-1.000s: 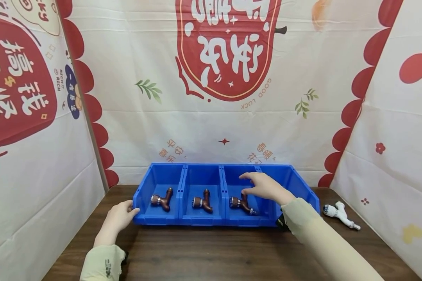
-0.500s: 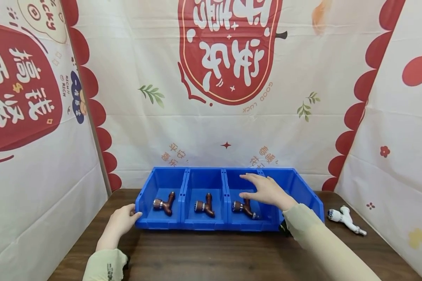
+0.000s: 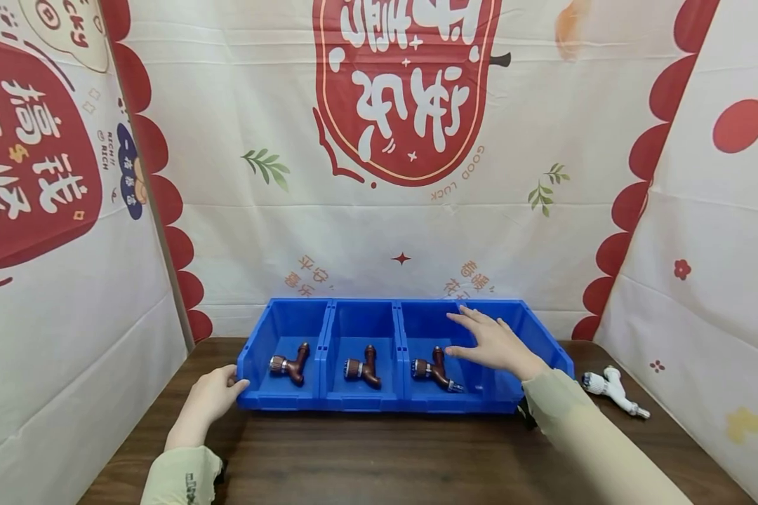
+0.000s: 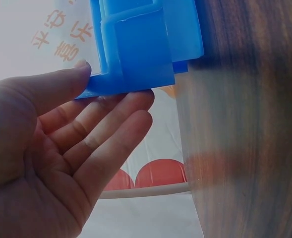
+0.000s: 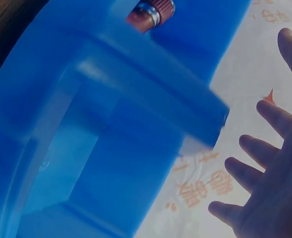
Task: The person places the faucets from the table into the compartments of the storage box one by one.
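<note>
A blue storage bin (image 3: 366, 403) with several compartments sits on the table. Brown taps lie in three of them: one in the left compartment (image 3: 298, 366), another tap (image 3: 371, 370) in the second and a tap with a metal spout tip (image 3: 439, 370) in the third. My left hand (image 3: 210, 396) grips the bin's left edge; the left wrist view shows thumb and fingers on either side of the blue wall (image 4: 141, 54). Over the divider between the third and right compartments, my right hand (image 3: 495, 345) hovers with fingers spread, holding nothing. Its sleeve and forearm hide part of the right compartment.
A white tap (image 3: 615, 390) lies on the wooden table (image 3: 379, 456), just right of the bin. Printed cloth (image 3: 366, 231) hangs close behind the bin and along both sides.
My right hand has shifted right, away from the tap in the third compartment, which now shows more fully. The left hand stays on the bin's edge. The bin and taps keep their places.
</note>
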The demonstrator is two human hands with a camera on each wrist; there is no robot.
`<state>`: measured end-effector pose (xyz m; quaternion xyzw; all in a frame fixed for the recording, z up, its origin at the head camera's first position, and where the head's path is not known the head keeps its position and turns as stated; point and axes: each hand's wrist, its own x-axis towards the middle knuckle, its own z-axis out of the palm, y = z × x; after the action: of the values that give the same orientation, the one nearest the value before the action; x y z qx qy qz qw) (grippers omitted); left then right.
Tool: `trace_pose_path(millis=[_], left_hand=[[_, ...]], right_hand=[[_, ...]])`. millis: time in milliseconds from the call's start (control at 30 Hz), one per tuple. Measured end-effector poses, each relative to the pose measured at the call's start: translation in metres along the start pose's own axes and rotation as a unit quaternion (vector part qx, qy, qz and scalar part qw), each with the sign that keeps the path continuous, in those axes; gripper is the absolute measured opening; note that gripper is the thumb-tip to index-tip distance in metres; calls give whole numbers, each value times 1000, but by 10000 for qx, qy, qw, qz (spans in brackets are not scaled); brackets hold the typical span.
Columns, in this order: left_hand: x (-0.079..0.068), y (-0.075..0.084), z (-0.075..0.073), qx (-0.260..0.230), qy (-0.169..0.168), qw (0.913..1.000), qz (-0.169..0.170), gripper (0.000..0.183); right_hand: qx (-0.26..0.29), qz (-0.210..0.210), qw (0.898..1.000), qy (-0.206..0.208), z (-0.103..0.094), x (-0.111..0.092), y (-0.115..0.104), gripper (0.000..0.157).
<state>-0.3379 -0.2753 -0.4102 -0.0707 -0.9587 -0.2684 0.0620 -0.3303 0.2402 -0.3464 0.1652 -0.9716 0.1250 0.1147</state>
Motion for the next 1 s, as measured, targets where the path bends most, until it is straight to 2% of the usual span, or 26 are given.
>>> trace_pose_path(millis=[333,600,1000], left_hand=[[3,-1,-5,13,23,10000,86,36],[2,-1,-3,-51,27,9998,182,25],[0,-5,-1,-110,29,9998,186,27]], right_hand=[[73,285,9995,66,-13,-13,21,85],[66,593,9982,100,-19,-26,42,82],[46,969,9953,75,-29,-40,67,84]])
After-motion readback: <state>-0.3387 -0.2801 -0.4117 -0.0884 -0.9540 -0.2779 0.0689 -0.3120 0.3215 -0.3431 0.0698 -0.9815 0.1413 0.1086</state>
